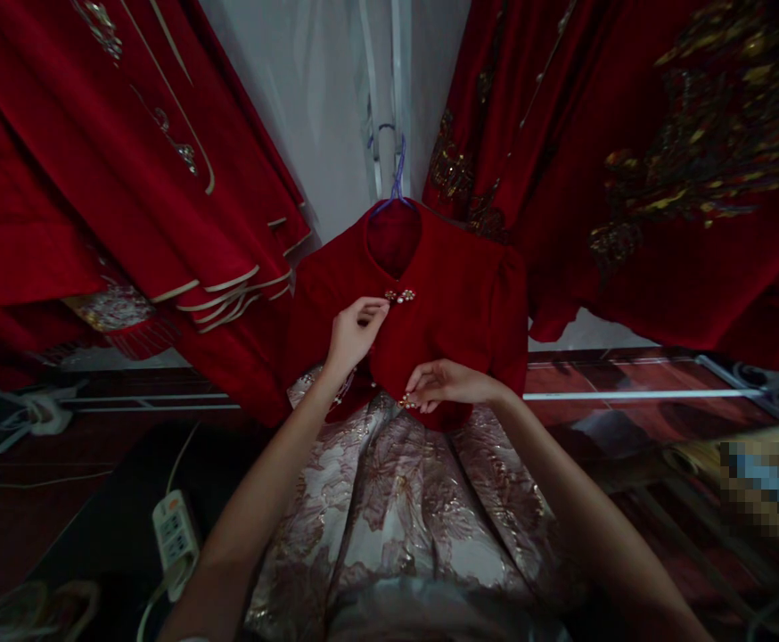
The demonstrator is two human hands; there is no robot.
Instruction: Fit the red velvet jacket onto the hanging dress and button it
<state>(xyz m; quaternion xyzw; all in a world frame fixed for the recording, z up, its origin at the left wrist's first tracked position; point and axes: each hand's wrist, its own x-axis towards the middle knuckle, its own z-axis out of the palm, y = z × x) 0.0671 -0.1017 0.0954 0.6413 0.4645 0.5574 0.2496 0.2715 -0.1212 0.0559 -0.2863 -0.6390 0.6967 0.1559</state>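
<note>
Red jacket (449, 312) hangs on one blue hanger (397, 183) over a pale brocade skirt (396, 508). Left hand (353, 334) pinches the front edge just beside the upper pearl clasp (399, 295); right hand (439, 385) pinches the second clasp (408, 403) at the hem. Two racks of red garments (115, 178) flank it; one power strip (174, 533) lies on the floor.

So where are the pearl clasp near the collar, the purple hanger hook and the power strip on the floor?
pearl clasp (399, 295), head view, on the middle beads.
purple hanger hook (398, 174), head view, on the hook's curved stem.
power strip (175, 531), head view, on its white top face.
</note>
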